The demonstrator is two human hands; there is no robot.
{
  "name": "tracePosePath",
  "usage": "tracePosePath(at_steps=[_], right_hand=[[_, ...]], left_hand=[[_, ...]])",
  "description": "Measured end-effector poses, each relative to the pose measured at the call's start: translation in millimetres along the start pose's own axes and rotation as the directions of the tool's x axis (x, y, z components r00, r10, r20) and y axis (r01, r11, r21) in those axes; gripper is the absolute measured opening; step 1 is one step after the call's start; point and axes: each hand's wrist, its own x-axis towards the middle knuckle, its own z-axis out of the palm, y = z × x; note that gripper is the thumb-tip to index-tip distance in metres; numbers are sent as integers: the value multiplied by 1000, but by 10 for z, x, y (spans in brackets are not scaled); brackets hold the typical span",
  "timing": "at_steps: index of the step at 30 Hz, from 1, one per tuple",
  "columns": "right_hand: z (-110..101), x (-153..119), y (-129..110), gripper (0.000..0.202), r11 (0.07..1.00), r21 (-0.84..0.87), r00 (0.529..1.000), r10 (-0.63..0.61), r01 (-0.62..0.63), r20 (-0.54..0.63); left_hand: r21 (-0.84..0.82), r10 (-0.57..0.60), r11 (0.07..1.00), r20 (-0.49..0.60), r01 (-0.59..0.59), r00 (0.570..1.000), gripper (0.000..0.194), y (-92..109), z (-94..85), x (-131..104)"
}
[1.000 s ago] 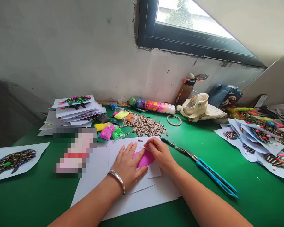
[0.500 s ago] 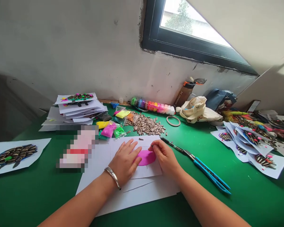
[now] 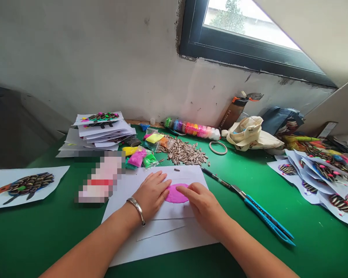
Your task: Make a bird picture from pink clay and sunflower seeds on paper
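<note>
A flattened oval of magenta modelling clay (image 3: 176, 194) lies on a white paper (image 3: 174, 212) with thin pencil lines. My left hand (image 3: 153, 193) rests flat on the paper at the oval's left edge, its fingers stretched out and holding nothing. A silver bangle (image 3: 137, 208) is around the left wrist. My right hand (image 3: 203, 204) lies at the right of the clay. Its index finger points left onto the oval, while the other fingers curl under and are partly hidden. Just above the clay, one striped sunflower seed (image 3: 176, 170) sits on the paper.
Behind the paper lie a heap of sunflower seeds (image 3: 187, 152) and bags of coloured clay (image 3: 137, 157). Blue tweezers (image 3: 268, 218) and a pen (image 3: 216, 177) lie to the right. Seed pictures are stacked at back left (image 3: 101, 135) and right (image 3: 316, 170). A tape roll (image 3: 218, 147) sits behind.
My right hand has gone from a pinch above the oval's right end to an extended index finger on the clay. The left hand stays flat. The view has shifted slightly left.
</note>
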Motion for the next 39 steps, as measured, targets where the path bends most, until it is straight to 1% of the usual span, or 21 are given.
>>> tracePosePath(at_steps=[5,8,10,13,16,19,23,26,29,33,39], right_hand=[[76,9,-82,40,963,-209,985,-157,170,76],[143,-4,-85,37,936,-279,974,-189,216,121],[165,-15,-88,35,928,-308,975,-169,208,147],[156,-13,-110,37,924,-330,972,-135,193,192],[121,11,-152,38,928,-338,959,-65,160,275],[98,33,-198,42,945,-314,940,19,94,339],[107,48,-232,53,959,-284,933,113,-12,341],[103,80,-245,54,961,-266,918,167,-71,359],[66,142,-261,52,957,-263,897,219,-122,383],[32,225,-275,51,940,-310,871,265,-140,412],[72,275,-273,48,928,-332,849,307,-168,430]], left_hand=[[-24,0,1000,-21,0,1000,33,-23,-28,20],[-4,-4,1000,-10,4,1000,32,-21,-21,22],[8,-3,1000,-5,4,1000,32,-17,-8,20],[6,1,1000,-7,-1,1000,32,-25,6,19],[-31,-3,1000,-15,3,1000,31,-49,1,26],[-80,-23,997,-28,20,999,32,-74,-13,35],[-125,-46,991,-73,36,996,33,-87,-8,39],[-124,-47,992,-92,35,995,33,-80,8,37],[-86,-35,996,-76,29,996,32,-60,9,37],[-51,-37,998,-44,35,998,31,-24,-12,39],[-55,-49,997,-50,47,998,28,-1,-9,40]])
